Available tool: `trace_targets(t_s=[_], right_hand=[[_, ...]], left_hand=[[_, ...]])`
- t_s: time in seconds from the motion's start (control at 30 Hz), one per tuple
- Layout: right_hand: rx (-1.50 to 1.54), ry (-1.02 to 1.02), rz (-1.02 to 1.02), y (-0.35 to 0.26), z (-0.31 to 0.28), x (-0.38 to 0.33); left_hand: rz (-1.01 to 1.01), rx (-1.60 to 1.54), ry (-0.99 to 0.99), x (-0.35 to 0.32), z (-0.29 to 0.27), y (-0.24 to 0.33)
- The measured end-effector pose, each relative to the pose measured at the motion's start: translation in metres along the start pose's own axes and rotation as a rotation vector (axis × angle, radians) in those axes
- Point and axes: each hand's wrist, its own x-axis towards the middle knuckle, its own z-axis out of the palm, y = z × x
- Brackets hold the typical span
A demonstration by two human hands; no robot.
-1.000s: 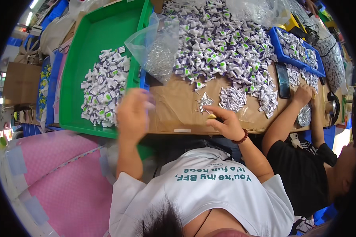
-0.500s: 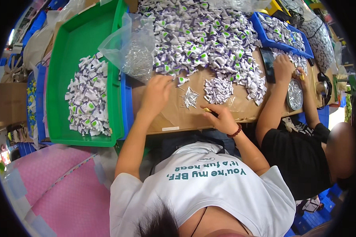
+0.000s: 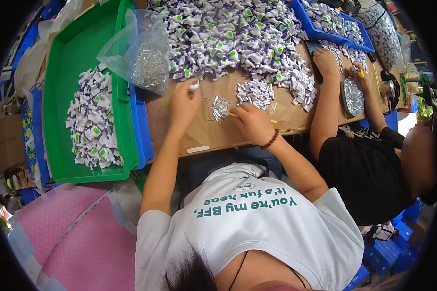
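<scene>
Item: small white plastic part [image 3: 194, 87], pinched at the fingertips of our left hand [image 3: 183, 104], fingers closed on it, at the near fringe of the big heap of white, purple and green parts [image 3: 228, 34] that covers the far half of the cardboard-covered tabletop [image 3: 204, 138]. Item: loose cluster of small metal pins [image 3: 219, 107], lying on bare cardboard between our hands, near the tabletop's near edge. Our right hand [image 3: 252, 123] rests just beside it, fingertips drawn together at the cluster's right side; whether they hold a pin we cannot tell. Item: smaller pile of the same parts [image 3: 255, 92], just beyond the right hand. Handling note, as we judge it: we should keep the part steady and its opening turned toward the right hand, and lift one pin only, clear of the tangle. Item: clear bag of pins [image 3: 148, 65], at the tabletop's left edge, leaning on a green tray [image 3: 58, 87] holding more parts. Item: a co-worker's hand [image 3: 325, 60], far right.
</scene>
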Motion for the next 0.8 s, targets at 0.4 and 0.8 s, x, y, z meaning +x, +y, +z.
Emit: trace_targets(t_s=[0.4,0.8], right_hand=[[-0.203,-0.047,-0.195,-0.014,0.053,0.080],[0.793,-0.173,0.238,-0.025,-0.003,0.052]], left_hand=[[-0.614,-1.044,-0.022,-0.084,-0.025,-0.014],[-0.706,-1.464,-0.040,-0.076,0.014,0.008]])
